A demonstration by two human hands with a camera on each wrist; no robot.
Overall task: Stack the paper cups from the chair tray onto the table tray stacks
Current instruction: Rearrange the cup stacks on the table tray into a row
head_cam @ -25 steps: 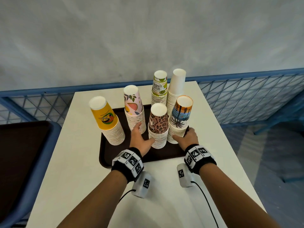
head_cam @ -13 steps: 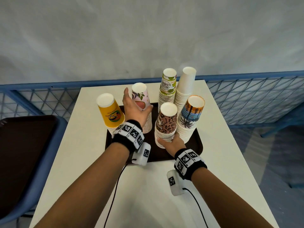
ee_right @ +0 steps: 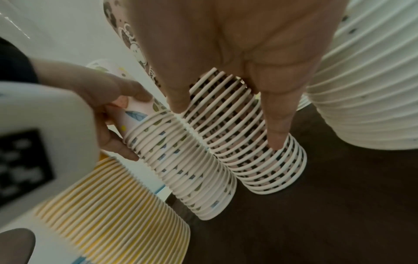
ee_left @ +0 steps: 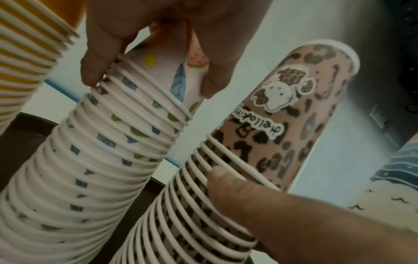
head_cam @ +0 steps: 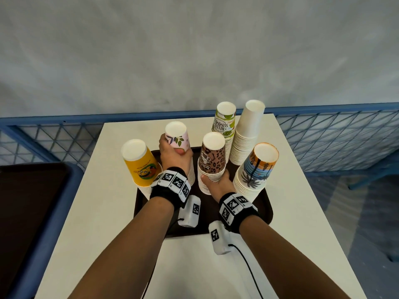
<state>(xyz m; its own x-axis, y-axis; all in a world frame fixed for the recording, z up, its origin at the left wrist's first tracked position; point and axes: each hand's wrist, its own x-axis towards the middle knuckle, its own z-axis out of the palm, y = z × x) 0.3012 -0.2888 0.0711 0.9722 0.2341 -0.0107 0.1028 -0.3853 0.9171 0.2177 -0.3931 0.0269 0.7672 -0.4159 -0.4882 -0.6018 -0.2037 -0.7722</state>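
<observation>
Six stacks of upside-down paper cups stand on the dark table tray (head_cam: 264,212). My left hand (head_cam: 176,151) grips the top cup of the pink floral stack (head_cam: 176,132). In the left wrist view my left hand (ee_left: 153,80) has thumb and fingers curled round that cup just above the pink floral stack's rims (ee_left: 95,160). My right hand (head_cam: 212,180) holds the leopard-print stack (head_cam: 212,156) low on its rims, thumb on the left side. In the right wrist view my right hand (ee_right: 228,121) lies along the leopard-print stack (ee_right: 255,160).
A yellow stack (head_cam: 140,162), a lime "Hello Summer" stack (head_cam: 224,121), a tall plain white stack (head_cam: 248,134) and a palm-tree stack (head_cam: 257,169) crowd the same tray. A second dark tray (head_cam: 32,201) lies on the blue chair at left. A blue mesh fence (head_cam: 334,143) runs behind the table.
My left hand rose from the tray floor to the top of the pink floral stack and closed on it. My right hand shifted left from the palm-tree stack's base to the leopard stack.
</observation>
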